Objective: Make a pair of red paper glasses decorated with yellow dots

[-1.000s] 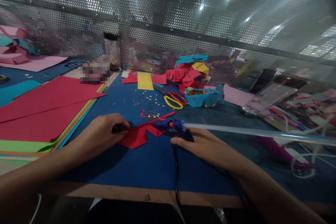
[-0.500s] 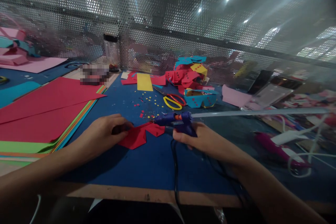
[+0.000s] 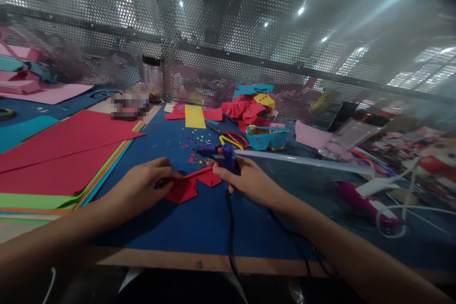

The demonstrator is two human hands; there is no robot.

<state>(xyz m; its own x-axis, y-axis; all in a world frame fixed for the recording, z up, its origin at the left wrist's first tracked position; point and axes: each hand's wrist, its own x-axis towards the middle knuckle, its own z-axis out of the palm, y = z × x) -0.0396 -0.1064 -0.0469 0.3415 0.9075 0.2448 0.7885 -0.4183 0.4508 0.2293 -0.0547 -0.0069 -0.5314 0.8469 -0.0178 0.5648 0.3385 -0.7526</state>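
Observation:
My right hand (image 3: 249,179) is closed around a purple glue gun (image 3: 219,154), its nozzle pointing left and a long clear glue stick (image 3: 306,162) jutting out to the right. Its black cord (image 3: 231,232) runs down over the table edge. My left hand (image 3: 144,187) pinches the left edge of a folded red paper piece (image 3: 188,185) lying on the blue mat (image 3: 199,223). The glue gun hovers just above the right part of that red paper.
A stack of red, green and orange paper sheets (image 3: 60,156) lies at the left. Yellow-and-red scissors (image 3: 233,139), a yellow strip (image 3: 194,116), a pile of coloured paper shapes (image 3: 254,107) and tiny scraps lie behind. A pink glue gun (image 3: 363,202) with white cord lies at right. Perforated metal screen behind.
My right hand lifted the glue gun off the mat and carried it left and farther away, over the red paper. The left hand stayed on the paper.

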